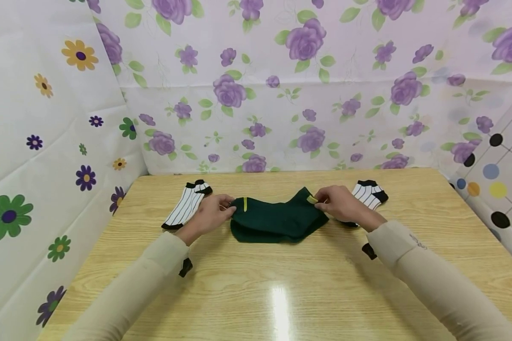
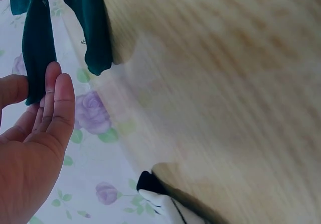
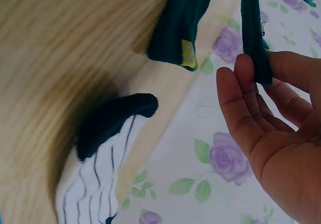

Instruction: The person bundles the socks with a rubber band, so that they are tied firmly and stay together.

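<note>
Left grip (image 1: 211,214) and right grip (image 1: 336,203) each pinch one end of the green socks (image 1: 277,220), which stretch between them over the wood-grained desk (image 1: 234,293). Striped black-and-white socks (image 1: 183,207) lie near each grip. Purple-flowered sheeting (image 1: 307,104) rises behind. Yellow patches (image 1: 245,204) show on the green socks; a small mark (image 1: 418,240) on the right sleeve (image 1: 431,279) is illegible.

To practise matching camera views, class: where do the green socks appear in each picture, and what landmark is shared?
Head: green socks lie just below centre.
Left wrist: top left, one end pinched by the left hand.
Right wrist: top, right of centre, one end pinched by the right hand.
Shared landmark: purple-rose cloth.
</note>
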Action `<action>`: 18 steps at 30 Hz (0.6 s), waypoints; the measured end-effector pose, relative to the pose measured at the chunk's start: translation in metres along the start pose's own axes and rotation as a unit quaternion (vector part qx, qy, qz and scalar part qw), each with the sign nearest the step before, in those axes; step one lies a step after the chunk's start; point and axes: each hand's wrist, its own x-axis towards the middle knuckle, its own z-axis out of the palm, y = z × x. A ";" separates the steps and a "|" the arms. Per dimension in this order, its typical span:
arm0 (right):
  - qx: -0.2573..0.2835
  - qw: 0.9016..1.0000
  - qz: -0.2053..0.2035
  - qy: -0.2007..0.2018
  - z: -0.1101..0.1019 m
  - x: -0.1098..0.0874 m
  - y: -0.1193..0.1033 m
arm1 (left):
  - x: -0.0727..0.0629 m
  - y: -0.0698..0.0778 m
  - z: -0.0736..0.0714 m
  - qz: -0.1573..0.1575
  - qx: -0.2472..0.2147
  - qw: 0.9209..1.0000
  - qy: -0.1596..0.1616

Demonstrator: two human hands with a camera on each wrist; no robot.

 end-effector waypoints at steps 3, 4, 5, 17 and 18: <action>-0.001 1.000 -0.005 0.007 0.003 -0.002 0.004 | -0.001 -0.004 0.002 -0.002 -0.021 1.000 -0.005; -0.001 1.000 -0.007 0.009 0.005 -0.003 0.005 | -0.001 -0.005 0.002 -0.004 -0.027 1.000 -0.006; 0.000 1.000 -0.010 0.010 0.006 -0.003 0.006 | -0.002 -0.006 0.003 -0.005 -0.032 0.999 -0.008; -0.007 1.000 -0.011 -0.006 0.019 -0.003 0.012 | -0.008 -0.015 0.006 -0.021 -0.014 0.999 -0.033; -0.009 1.000 -0.010 -0.008 0.021 -0.002 0.012 | -0.008 -0.016 0.006 -0.023 -0.012 0.999 -0.036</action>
